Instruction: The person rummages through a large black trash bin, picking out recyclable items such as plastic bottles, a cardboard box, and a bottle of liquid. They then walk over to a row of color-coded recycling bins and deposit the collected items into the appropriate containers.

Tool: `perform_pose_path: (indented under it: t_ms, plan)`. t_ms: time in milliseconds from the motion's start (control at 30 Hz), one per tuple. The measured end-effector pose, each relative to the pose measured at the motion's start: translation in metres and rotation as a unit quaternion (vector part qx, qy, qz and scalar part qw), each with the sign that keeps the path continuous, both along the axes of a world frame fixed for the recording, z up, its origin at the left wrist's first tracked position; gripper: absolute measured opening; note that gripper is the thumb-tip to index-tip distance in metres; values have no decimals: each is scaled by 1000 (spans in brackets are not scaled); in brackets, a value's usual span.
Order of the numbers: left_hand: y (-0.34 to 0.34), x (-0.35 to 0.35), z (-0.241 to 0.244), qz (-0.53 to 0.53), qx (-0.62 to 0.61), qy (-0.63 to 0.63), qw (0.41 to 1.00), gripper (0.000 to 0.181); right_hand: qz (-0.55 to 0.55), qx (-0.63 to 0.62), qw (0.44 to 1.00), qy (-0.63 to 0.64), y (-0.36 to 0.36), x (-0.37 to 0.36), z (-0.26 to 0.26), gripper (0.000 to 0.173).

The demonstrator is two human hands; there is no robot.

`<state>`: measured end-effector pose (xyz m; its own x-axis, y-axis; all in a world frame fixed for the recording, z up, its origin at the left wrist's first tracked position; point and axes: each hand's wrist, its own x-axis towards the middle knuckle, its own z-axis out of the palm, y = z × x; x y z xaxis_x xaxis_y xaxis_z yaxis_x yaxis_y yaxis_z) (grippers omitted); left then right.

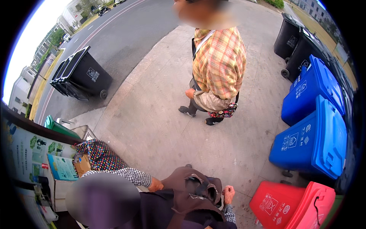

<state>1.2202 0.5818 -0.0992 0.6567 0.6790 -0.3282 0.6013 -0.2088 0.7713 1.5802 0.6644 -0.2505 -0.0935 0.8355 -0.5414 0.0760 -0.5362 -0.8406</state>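
At the lower middle, my left hand [155,184] comes out of a black-and-white checked sleeve and lies against the edge of a dark garment; its fingertips are hidden. My right hand [228,194] is curled at the right of a brown garment [186,179], with nothing visible in it. Ragged holes and frayed edges show in this cloth, and darker material lies beneath. A blurred oval covers part of the lower left. Left of my left hand, a polka-dot bag [107,157] stands with cardboard [83,163] inside.
A person [218,65] in a plaid shirt stands ahead with a flowered pouch. Blue bins [294,143], a red bin [274,200] and black bins [286,37] line the right. More black bins [88,71] stand by the road at left, near a green bin [61,127].
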Motion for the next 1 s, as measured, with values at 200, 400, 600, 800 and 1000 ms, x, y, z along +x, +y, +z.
perform_pose_path:
  t_ms: [200,400,600,800,1000]
  plan:
    - [-128,-90,-32,-12,-334,-76,940,15,23,45,999,2,-47,10,-44,10]
    - [-194,-78,-31,53,-346,-56,935,9,121,118,984,-60,-28,59,-99,10]
    - [-212,-28,-22,116,-273,-42,954,10,318,211,922,-71,53,65,-129,9]
    - [-218,22,14,129,-261,-62,955,20,391,287,861,-152,130,34,-149,13]
    - [-260,75,-53,279,-370,-347,816,20,331,151,928,-78,156,10,-131,12]
